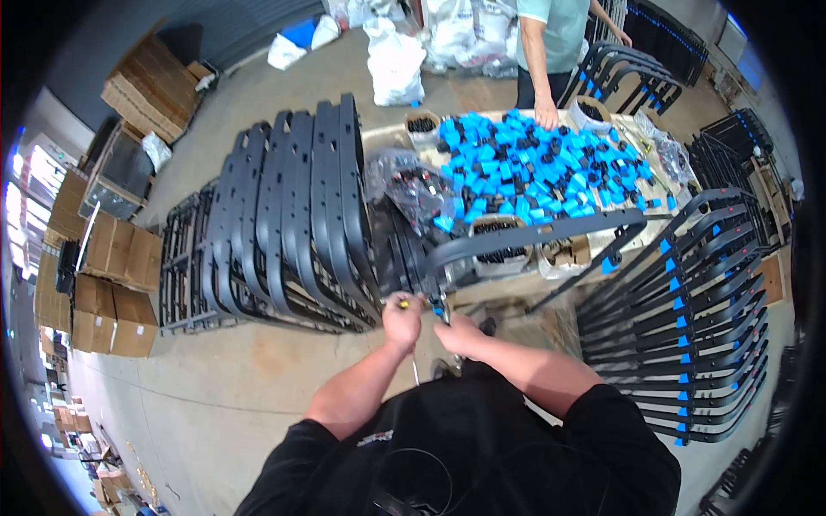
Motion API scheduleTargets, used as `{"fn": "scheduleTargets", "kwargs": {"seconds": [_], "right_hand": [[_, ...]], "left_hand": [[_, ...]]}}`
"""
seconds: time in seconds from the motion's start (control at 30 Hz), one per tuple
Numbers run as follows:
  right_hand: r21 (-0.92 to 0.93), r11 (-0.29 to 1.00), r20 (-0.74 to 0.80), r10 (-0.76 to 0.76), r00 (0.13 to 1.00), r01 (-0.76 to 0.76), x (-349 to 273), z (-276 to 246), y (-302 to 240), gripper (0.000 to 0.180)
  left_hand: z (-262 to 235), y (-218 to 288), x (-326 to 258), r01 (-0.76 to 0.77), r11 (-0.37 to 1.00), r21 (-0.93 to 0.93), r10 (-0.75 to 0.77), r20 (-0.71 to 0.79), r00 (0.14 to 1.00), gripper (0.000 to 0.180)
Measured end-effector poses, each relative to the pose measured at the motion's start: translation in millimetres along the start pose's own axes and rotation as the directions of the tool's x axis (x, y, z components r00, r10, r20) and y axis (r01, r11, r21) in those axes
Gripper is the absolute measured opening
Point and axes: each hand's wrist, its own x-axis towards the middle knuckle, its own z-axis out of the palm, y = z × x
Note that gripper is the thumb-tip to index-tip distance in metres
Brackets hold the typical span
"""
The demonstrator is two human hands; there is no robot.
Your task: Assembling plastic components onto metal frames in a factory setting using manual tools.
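A small yellow-tipped tool (401, 303) is gripped in the closed left hand (402, 320). Just beside it, the right hand (454, 329) is closed around the near end of a long curved black metal frame piece (533, 234), which stretches away to the right above the hands. Behind it, a table (383, 136) is covered with blue plastic caps (525, 168). Stacked black frames (292, 215) are leaned on the left.

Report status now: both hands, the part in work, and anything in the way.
Left hand gripping small yellow-tipped tool. Right hand at end of long curved black metal frame. Stacked black frames close left, co-worker's hand on table of blue plastic caps.
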Motion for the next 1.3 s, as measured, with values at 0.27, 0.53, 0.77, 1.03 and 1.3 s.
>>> {"fn": "scheduleTargets", "kwargs": {"seconds": [0.27, 0.53, 0.77, 1.03, 1.3], "right_hand": [[-0.334, 0.940, -0.016, 0.067, 0.998, -0.068, -25, -29, -42, 0.050], [0.085, 0.995, 0.043, 0.044, 0.998, -0.047, -24, -10, -29, 0.062], [-0.153, 0.982, -0.046, -0.121, 0.992, 0.112, -20, -10, -14, 0.053], [0.279, 0.960, 0.305, -0.085, 0.948, -0.003, -13, -11, 16, 0.071], [0.109, 0.993, 0.051, -0.050, 0.997, 0.044, -40, -1, -12, 0.079]], "left_hand": [[0, 27, 6, 0.278, 0.959, -0.049, -0.274, 0.084, 0.958, 0.020], [4, 23, 1, 0.149, 0.988, -0.035, -0.149, -0.014, 0.989, 0.020], [-2, 45, 4, 0.361, 0.930, -0.067, -0.356, 0.067, 0.932, 0.019], [-8, 55, 0, 0.419, 0.907, -0.030, -0.417, 0.067, 0.907, 0.021], [-32, 11, -51, 0.437, 0.777, 0.454, -0.529, 0.094, 0.843, 0.043]]}}
